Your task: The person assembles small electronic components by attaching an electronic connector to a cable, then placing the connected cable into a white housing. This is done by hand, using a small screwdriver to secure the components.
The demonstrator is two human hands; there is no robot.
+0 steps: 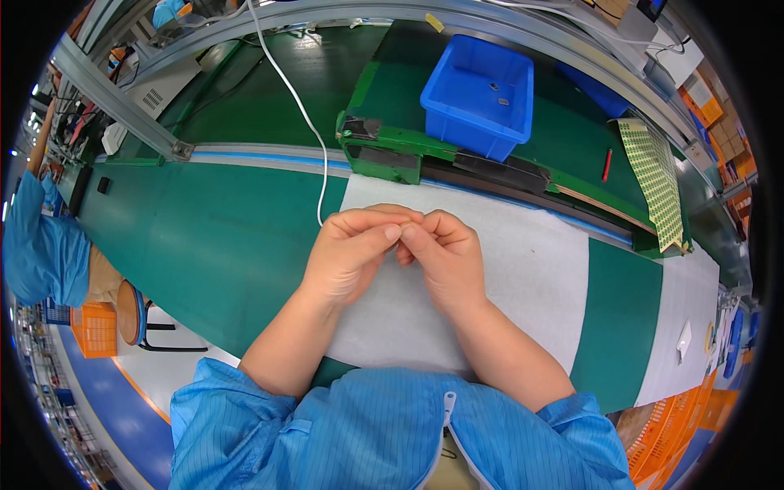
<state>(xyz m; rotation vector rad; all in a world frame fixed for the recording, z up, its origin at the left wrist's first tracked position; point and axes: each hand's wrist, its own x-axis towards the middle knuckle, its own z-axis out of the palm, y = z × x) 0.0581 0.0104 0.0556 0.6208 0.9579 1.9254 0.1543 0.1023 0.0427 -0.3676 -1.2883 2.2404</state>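
My left hand [353,249] and my right hand [445,253] meet fingertip to fingertip above a white sheet [523,278] that lies on the green table [220,237]. The fingers of both hands are curled and pinched together at the same spot. Whatever sits between the fingertips is too small to make out. Both forearms come out of blue sleeves at the lower edge.
A blue bin [482,94] with a few small parts stands at the back on a green fixture [384,151]. A white cable [302,114] hangs down to the sheet's left edge. A dotted yellow-green sheet [653,175] and a red pen [607,163] lie at the right. Another person in blue [41,245] sits at far left.
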